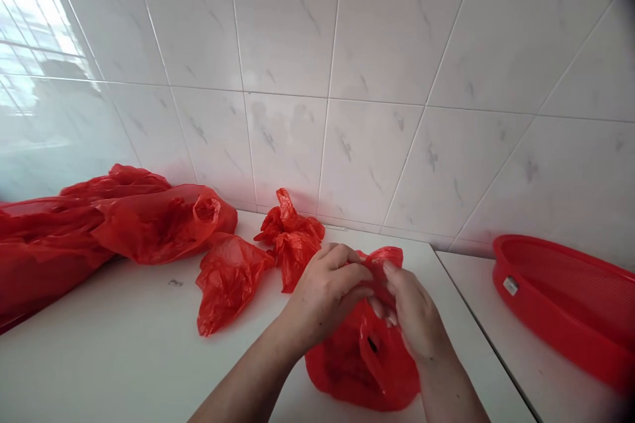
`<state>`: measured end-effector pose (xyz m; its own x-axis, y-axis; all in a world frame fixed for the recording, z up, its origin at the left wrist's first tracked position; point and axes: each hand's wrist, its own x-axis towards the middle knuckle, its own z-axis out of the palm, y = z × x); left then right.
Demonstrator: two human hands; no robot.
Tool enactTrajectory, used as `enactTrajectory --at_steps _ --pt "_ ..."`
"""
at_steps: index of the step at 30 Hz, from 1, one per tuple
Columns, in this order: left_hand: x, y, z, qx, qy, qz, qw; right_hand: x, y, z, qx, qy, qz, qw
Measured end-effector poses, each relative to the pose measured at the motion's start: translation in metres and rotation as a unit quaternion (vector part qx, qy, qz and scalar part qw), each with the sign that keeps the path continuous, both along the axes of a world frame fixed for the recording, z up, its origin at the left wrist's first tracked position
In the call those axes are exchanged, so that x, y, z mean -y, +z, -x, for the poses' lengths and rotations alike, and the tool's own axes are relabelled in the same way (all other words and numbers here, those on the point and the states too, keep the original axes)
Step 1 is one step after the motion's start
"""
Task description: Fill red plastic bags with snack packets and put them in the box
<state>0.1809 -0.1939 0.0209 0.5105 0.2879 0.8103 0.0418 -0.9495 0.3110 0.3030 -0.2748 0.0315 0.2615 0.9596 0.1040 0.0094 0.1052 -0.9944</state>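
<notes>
A red plastic bag [367, 370] lies on the white tabletop, its upper part gathered between my hands. My left hand [330, 287] has its fingers curled around the bag's top from the left. From the other side my right hand [417, 310] pinches the same bunched plastic, with the thumb up near the top edge. Dark contents show faintly through the lower part of the bag; I cannot make out what they are. Just left of my left hand sits a crumpled red plastic bag [292, 238], with another thin one [231, 281] beside it.
A large heap of red plastic bags [163, 225] spreads along the left side. At the right stands a red plastic basket [555, 324] with a mesh inside, past a seam in the tabletop [124, 357]. A tiled wall [282, 145] closes off the back.
</notes>
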Motion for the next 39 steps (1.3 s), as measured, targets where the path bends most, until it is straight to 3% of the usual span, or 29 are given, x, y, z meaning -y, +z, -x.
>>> enactTrajectory --at_steps 2,4,8,10,12,18,21,23,25,28,33,35,37,39 --pt "-0.004 -0.002 0.002 0.003 -0.006 0.035 0.999 -0.001 -0.001 -0.006 0.009 0.034 -0.003 0.999" --pt "-0.007 -0.004 0.006 0.013 -0.004 0.117 0.993 -0.001 -0.005 -0.015 0.003 0.081 -0.026 0.996" --pt "-0.008 -0.006 0.012 -0.007 -0.096 0.31 0.946 0.004 -0.011 -0.032 0.01 0.19 -0.08 0.979" --pt "-0.007 -0.006 0.012 -0.026 -0.129 0.368 0.92 0.008 -0.01 -0.038 0.016 0.208 -0.06 0.976" --pt "-0.005 -0.007 0.011 -0.033 -0.114 0.397 0.91 0.011 -0.008 -0.043 0.027 0.218 -0.016 0.975" --pt "0.003 -0.007 0.003 0.005 -0.053 0.428 0.902 0.008 -0.003 -0.038 0.092 0.158 0.009 0.983" --pt "0.008 -0.005 0.003 0.004 -0.056 0.455 0.889 0.003 -0.003 -0.025 0.151 0.025 0.039 0.987" --pt "0.011 -0.004 0.005 -0.014 -0.039 0.439 0.898 -0.001 -0.003 -0.02 0.236 -0.086 0.049 0.967" --pt "0.014 -0.002 0.006 -0.042 -0.013 0.402 0.915 -0.004 -0.004 -0.018 0.291 -0.137 0.048 0.946" --pt "0.016 0.0 0.007 -0.076 0.014 0.36 0.93 -0.005 -0.004 -0.02 0.257 -0.1 0.043 0.96" --pt "0.011 -0.005 0.007 -0.085 0.037 0.332 0.939 0.003 -0.001 -0.026 0.066 0.026 0.027 0.997" --pt "0.01 -0.005 0.01 -0.084 0.046 0.296 0.95 0.003 -0.005 -0.029 0.021 0.025 0.004 0.999" --pt "0.012 -0.003 0.017 -0.089 0.045 0.233 0.967 -0.003 -0.012 -0.035 0.045 -0.046 -0.003 0.998" --pt "0.017 0.001 0.03 -0.109 0.039 0.163 0.98 -0.011 -0.024 -0.045 0.138 -0.169 0.008 0.976"
